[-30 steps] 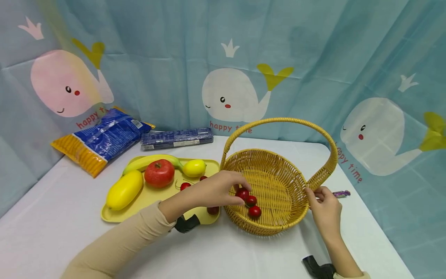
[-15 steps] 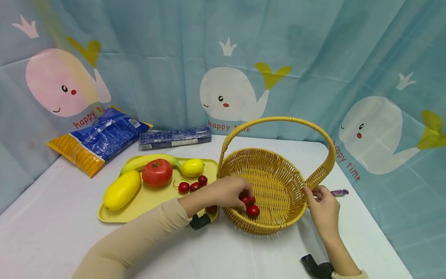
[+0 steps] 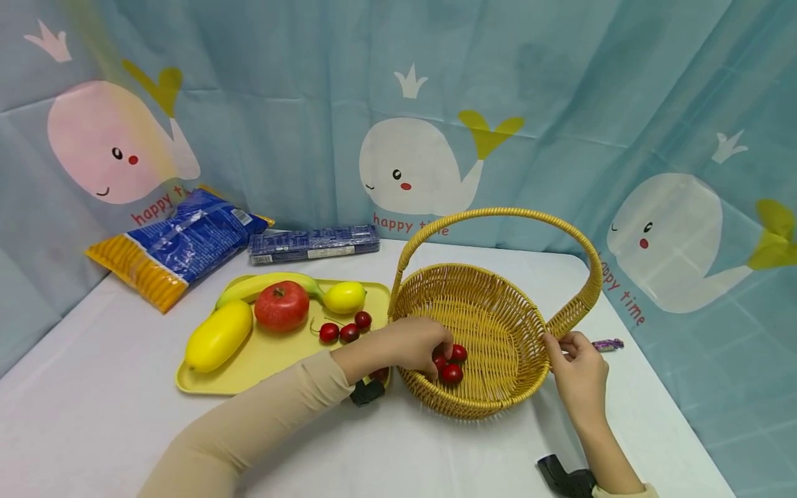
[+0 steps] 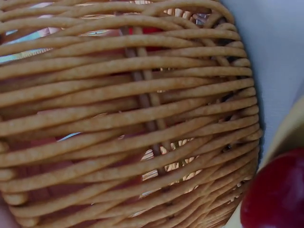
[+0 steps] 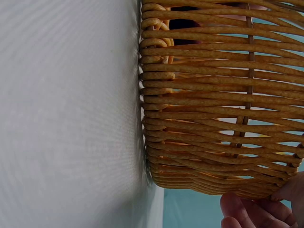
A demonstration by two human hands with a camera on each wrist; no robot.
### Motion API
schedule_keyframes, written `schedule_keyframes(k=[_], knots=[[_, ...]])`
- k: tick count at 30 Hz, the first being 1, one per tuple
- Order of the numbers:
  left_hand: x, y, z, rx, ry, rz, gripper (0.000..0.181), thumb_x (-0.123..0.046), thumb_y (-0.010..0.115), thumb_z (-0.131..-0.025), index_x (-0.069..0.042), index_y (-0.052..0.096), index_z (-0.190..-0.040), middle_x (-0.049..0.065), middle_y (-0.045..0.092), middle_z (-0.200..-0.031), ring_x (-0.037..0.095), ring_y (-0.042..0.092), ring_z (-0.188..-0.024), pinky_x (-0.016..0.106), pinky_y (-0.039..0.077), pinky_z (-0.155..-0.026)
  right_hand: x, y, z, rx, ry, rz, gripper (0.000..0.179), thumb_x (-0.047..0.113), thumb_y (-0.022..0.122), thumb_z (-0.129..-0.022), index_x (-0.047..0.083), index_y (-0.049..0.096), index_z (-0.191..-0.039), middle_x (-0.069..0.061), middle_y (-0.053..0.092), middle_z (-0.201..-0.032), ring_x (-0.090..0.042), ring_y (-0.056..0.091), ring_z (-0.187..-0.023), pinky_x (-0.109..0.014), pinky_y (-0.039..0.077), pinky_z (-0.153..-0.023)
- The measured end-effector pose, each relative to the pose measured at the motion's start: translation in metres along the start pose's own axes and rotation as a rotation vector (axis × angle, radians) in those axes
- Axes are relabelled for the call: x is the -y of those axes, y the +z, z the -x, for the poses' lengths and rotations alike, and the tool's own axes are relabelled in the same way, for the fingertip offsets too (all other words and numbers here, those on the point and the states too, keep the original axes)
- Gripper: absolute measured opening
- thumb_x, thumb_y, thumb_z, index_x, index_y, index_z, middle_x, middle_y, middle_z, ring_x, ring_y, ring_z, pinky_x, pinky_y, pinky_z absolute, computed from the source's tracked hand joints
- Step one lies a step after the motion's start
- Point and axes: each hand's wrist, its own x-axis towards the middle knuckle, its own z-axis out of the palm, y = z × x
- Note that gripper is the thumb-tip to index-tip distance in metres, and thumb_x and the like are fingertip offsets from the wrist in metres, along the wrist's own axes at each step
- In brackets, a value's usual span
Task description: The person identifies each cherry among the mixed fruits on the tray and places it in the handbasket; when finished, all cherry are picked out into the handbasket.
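Observation:
A round wicker basket point(image 3: 473, 409) with a tall arched handle stands on the white table. My left hand point(image 3: 416, 344) reaches over its left rim, and its fingers curl around a red cherry point(image 3: 440, 362) inside. Two more cherries lie close by: one cherry point(image 3: 458, 353) beside the fingertips and one cherry point(image 3: 452, 374) below. In the left wrist view the basket's woven side point(image 4: 128, 114) hides most of that hand. My right hand point(image 3: 579, 370) grips the basket's right rim at the handle's base, thumb on the near side. The right wrist view shows those fingers point(image 5: 235, 209) against the wicker.
Left of the basket, a yellow tray point(image 3: 274, 377) carries a banana point(image 3: 268, 285), a red apple-like fruit point(image 3: 282, 306), a lemon point(image 3: 344, 297), a long yellow fruit point(image 3: 219, 337) and several cherries point(image 3: 349, 333). Behind are a blue bag point(image 3: 187, 238) and a flat blue packet point(image 3: 314, 244).
My left hand has lowered into the basket and shifted slightly right, its fingers closing in on the cherries. The cherries there have shifted. My right hand has stayed on the rim.

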Motion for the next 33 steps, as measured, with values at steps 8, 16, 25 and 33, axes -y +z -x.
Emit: schedule_keyframes(k=[8,16,25,33], knots=[[-0.002,0.001,-0.005,0.040,-0.028,-0.004,0.026,-0.021,0.084,-0.065,-0.018,0.063,-0.082,-0.010,0.056,-0.074,0.008,0.051,-0.069,0.021,0.042,-0.060,0.000,0.000,0.000,0.003,0.008,-0.007,0.024,0.021,0.064,-0.088,-0.002,0.062,-0.092,-0.019,0.067,-0.084,0.007,0.054,-0.056,-0.011,0.045,-0.049],[-0.004,-0.001,-0.004,0.050,-0.031,0.009,0.025,-0.019,0.082,-0.068,-0.018,0.063,-0.085,-0.010,0.057,-0.077,0.007,0.052,-0.071,0.021,0.043,-0.062,0.000,0.000,0.000,0.007,0.009,-0.009,0.024,0.022,0.063,-0.088,-0.002,0.062,-0.093,-0.018,0.067,-0.084,0.006,0.055,-0.057,-0.011,0.046,-0.049],[-0.002,-0.019,0.024,-0.118,0.072,0.063,0.024,-0.021,0.072,-0.080,-0.015,0.065,-0.103,-0.003,0.063,-0.097,0.011,0.054,-0.084,0.022,0.044,-0.074,0.000,0.001,0.000,-0.011,-0.015,0.009,0.024,0.020,0.064,-0.087,-0.003,0.062,-0.092,-0.019,0.067,-0.084,0.006,0.053,-0.054,-0.010,0.045,-0.049],[0.018,-0.038,0.073,-0.216,0.166,0.253,0.020,-0.015,0.070,-0.082,-0.017,0.064,-0.100,-0.010,0.060,-0.098,0.008,0.057,-0.086,0.025,0.049,-0.078,0.001,0.001,-0.001,0.005,-0.001,-0.009,0.025,0.021,0.063,-0.088,-0.003,0.061,-0.094,-0.019,0.067,-0.085,0.007,0.055,-0.058,-0.010,0.046,-0.050]])
